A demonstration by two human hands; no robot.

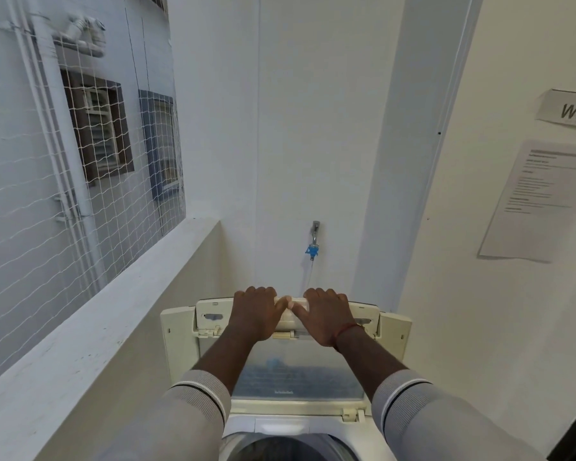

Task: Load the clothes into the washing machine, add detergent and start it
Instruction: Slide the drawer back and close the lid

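A top-loading washing machine stands below me, its cream lid raised upright with a tinted window. My left hand and my right hand both grip the lid's top edge, fingers curled over it, thumbs on the near side almost meeting. The round drum opening shows at the bottom edge; its inside is dark and I cannot tell what lies in it. No clothes or detergent are in view.
A tap with a blue fitting and thin hose sits on the wall behind the lid. A white ledge with netting above runs along the left. Printed notices hang on the right wall.
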